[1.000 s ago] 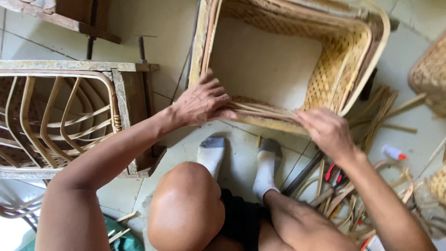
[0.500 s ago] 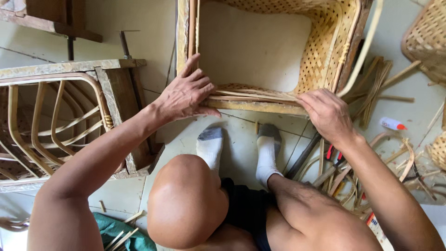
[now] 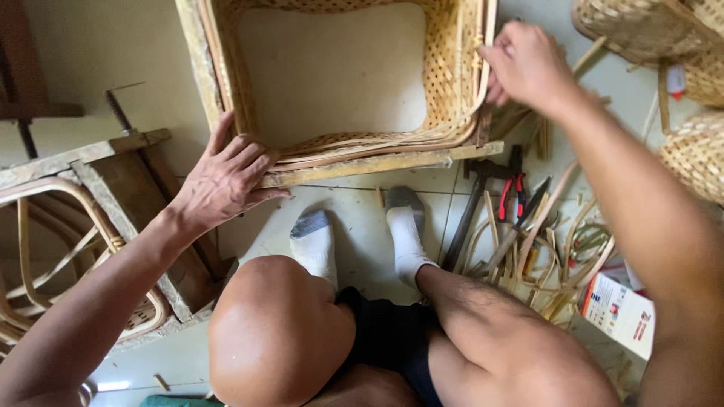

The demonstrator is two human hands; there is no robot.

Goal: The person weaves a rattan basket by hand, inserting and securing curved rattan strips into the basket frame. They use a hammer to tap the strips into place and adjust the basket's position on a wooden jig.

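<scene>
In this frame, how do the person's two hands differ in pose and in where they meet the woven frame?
The left hand lies flat with fingers spread on the near left corner of the woven rattan frame, while the right hand is curled at its far right edge. The left hand presses down on the wooden rail; the right hand's fingers pinch a cane strand on the rim. Both touch the same frame.

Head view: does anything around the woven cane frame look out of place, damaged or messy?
Yes. Loose cane strips lie scattered on the tiled floor right of the woven cane frame, tangled with red-handled pliers. The left hand rests on the frame's lower edge; the right hand grips its right rim.
</scene>
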